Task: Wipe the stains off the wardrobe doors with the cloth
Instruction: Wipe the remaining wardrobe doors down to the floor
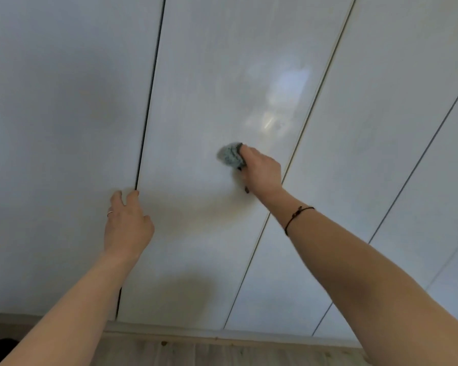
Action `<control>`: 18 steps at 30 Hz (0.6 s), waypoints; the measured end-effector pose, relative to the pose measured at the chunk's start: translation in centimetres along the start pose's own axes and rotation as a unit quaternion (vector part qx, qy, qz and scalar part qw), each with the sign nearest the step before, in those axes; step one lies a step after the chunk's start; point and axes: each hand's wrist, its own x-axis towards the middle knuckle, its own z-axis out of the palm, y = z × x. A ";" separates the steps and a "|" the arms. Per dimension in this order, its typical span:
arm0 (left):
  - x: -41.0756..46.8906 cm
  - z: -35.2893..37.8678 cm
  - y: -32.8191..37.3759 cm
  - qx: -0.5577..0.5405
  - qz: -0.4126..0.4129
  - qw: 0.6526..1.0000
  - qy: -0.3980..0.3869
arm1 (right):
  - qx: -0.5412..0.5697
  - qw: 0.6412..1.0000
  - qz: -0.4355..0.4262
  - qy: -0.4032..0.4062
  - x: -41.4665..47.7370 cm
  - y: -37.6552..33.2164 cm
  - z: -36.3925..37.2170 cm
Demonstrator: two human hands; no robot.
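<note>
Head view: right hand (261, 169) grips grey-green cloth (230, 155), fingers curled round it, cloth bunched beyond fingertips, pressed on white wardrobe door (209, 88). Left hand (127, 223) fingers straight, tips at door gap (148, 101).

Cloth (231, 153) grey-green; wardrobe doors (209, 75) glossy white; floor (222, 353) light wood-grain.

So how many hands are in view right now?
2. The left hand is lower left, its fingertips at the dark gap between two doors. The right hand is further right and holds the cloth against the middle door.
</note>
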 end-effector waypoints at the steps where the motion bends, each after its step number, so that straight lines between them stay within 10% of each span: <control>1: -0.1 -0.1 0.0 0.005 -0.003 1.000 -0.006 | -0.004 1.000 0.008 0.010 0.1 1.1 -0.9; 9: 0.6 0.3 -2.3 0.016 -0.031 0.999 -0.008 | 0.082 0.880 0.385 0.264 11.6 4.2 -8.7; 14: 0.1 1.5 -6.7 0.082 -0.090 0.986 -0.110 | 0.083 0.985 0.112 0.105 3.8 -5.2 3.1; 18: -1.1 3.8 -8.9 0.154 -0.088 0.969 -0.174 | 0.086 0.990 -0.088 -0.072 -11.4 -10.2 14.1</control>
